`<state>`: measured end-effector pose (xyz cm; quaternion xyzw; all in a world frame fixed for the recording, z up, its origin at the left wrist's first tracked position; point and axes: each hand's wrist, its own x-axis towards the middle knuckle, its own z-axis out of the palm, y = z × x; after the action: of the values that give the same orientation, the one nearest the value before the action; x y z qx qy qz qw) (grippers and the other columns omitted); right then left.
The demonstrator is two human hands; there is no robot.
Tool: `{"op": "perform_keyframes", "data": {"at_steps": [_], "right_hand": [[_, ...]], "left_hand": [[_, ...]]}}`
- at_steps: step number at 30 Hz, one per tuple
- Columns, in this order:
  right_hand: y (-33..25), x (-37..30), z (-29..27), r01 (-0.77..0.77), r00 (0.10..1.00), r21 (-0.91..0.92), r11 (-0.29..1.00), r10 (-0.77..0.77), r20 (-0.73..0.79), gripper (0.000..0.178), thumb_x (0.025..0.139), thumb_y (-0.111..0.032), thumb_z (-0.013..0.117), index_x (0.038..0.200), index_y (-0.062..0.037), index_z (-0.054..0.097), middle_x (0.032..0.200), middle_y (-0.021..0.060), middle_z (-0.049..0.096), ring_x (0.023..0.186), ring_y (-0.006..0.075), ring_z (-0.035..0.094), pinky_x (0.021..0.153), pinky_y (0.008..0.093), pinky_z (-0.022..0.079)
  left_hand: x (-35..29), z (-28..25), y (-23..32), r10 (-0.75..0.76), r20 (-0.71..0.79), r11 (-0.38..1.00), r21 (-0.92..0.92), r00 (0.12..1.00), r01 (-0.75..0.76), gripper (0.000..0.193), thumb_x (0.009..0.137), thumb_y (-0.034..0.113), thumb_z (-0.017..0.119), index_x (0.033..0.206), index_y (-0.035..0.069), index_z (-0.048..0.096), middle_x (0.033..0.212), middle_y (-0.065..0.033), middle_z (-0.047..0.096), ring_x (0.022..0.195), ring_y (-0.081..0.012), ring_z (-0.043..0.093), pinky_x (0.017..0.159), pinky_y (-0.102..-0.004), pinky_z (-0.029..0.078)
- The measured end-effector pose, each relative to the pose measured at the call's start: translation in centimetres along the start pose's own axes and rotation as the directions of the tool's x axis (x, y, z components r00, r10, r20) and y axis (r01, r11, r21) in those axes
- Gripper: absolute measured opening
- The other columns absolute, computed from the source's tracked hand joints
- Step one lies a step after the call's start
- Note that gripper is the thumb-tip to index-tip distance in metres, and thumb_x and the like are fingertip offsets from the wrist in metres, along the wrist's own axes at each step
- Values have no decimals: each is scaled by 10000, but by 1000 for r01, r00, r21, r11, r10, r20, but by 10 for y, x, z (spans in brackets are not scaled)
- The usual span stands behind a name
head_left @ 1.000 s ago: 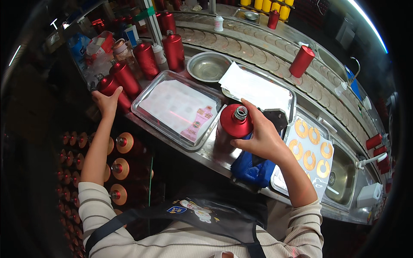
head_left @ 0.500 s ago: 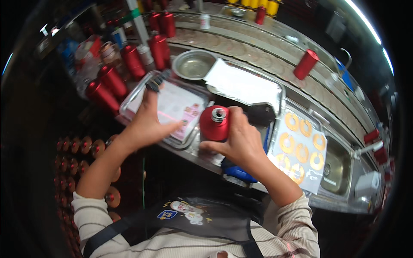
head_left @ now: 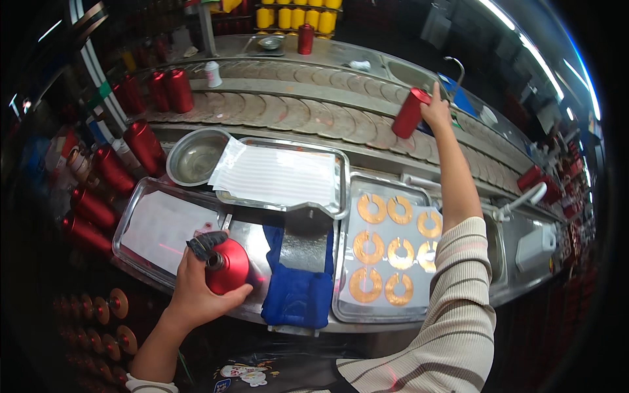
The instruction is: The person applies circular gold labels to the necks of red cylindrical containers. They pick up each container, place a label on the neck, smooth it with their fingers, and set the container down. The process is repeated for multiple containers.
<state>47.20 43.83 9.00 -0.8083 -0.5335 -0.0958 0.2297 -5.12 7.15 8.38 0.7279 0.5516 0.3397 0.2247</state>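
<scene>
My left hand [head_left: 190, 291], with a black covering on a finger, is closed round a red metal bottle [head_left: 232, 265] at the near edge of the bench. The bottle's open silver neck tilts left, close to the covered finger. Far to the right, my right arm stretches out over the slatted conveyor [head_left: 288, 114]. There my right hand [head_left: 436, 110] is at the upper end of another red bottle [head_left: 409, 116], which stands tilted in view. Its fingers are stretched out, one pointing away; whether they touch the bottle is hard to tell.
A tray of gold C-shaped pieces [head_left: 368, 247] lies right of a blue cloth [head_left: 298, 295]. Paper-lined trays [head_left: 282, 173] and a metal bowl [head_left: 196, 157] stand behind. More red bottles [head_left: 114, 170] crowd the left; a sink tap [head_left: 527, 196] juts out at right.
The red bottle has passed from my right hand to my left. My right hand has gone far out to the conveyor bottle. The whole view has turned to the right.
</scene>
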Motion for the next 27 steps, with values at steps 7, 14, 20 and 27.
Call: {"op": "perform_keyframes", "data": {"at_steps": [7, 14, 20, 27], "right_hand": [[100, 85, 53, 58, 987, -124, 991, -75, -140, 365, 974, -352, 501, 1260, -131, 552, 1163, 239, 642, 1082, 457, 603, 871, 544, 486], [172, 135, 34, 103, 993, -192, 976, -111, -29, 379, 997, -370, 493, 1101, -25, 611, 1213, 267, 591, 1101, 469, 564, 860, 535, 463], [137, 80, -7, 292, 898, -171, 941, -331, -289, 357, 1011, -343, 483, 1054, -2, 579, 1071, 256, 580, 1020, 461, 567, 831, 499, 445], [-18, -2, -110, 567, 824, 418, 710, -490, -284, 287, 1019, -293, 575, 896, -42, 640, 739, -1, 530, 683, 69, 489, 651, 235, 398]], "left_hand": [[13, -20, -3, 77, 126, 965, -257, 989, -43, 964, 661, 291, 915, 1426, 48, 380, 1464, -192, 447, 1352, -293, 453, 1136, -418, 339], [44, -42, -44, -9, -173, 999, -39, 985, 2, 467, 917, 349, 696, 1128, -30, 525, 983, -204, 588, 931, -332, 583, 845, -406, 473], [75, -79, -116, -76, -264, 971, 198, 962, 131, 375, 852, 140, 720, 1159, -18, 574, 1077, -175, 665, 998, -288, 661, 882, -374, 521], [140, -124, -205, 187, -486, 835, 536, 854, 122, 408, 759, 107, 767, 1086, -29, 564, 1040, -190, 645, 956, -349, 661, 794, -385, 550]]}}
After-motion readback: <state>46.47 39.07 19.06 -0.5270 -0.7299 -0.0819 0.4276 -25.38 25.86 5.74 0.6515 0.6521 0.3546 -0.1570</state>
